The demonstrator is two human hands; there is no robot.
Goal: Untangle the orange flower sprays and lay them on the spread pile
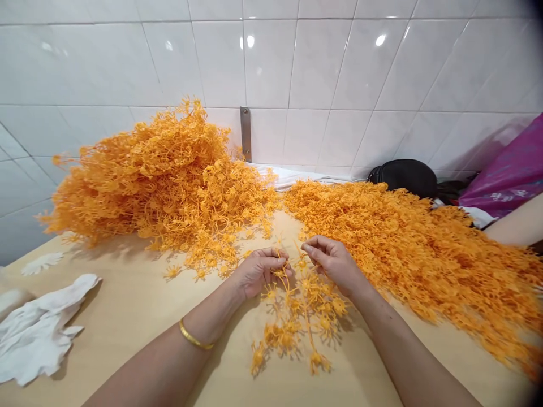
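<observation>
My left hand (263, 272) pinches the thin stem of an orange plastic flower sprig (283, 336) between thumb and fingers, and its spiky blossoms hang down toward me. Close by on the right, my right hand (335, 263) grips the stem end of a second orange sprig (326, 299) with thumb and forefinger. The two sprigs hang side by side just over the table (220, 345), their branches partly overlapping. Some of the stems are hidden behind my fingers.
A tall tangled heap of orange sprigs (156, 175) stands at the back left; a lower, wide pile (416, 249) spreads along the right. White gloves (38, 333) lie at the left. Behind the right pile are a black case (405, 176), a purple bag (500, 169) and another person's arm (515, 223).
</observation>
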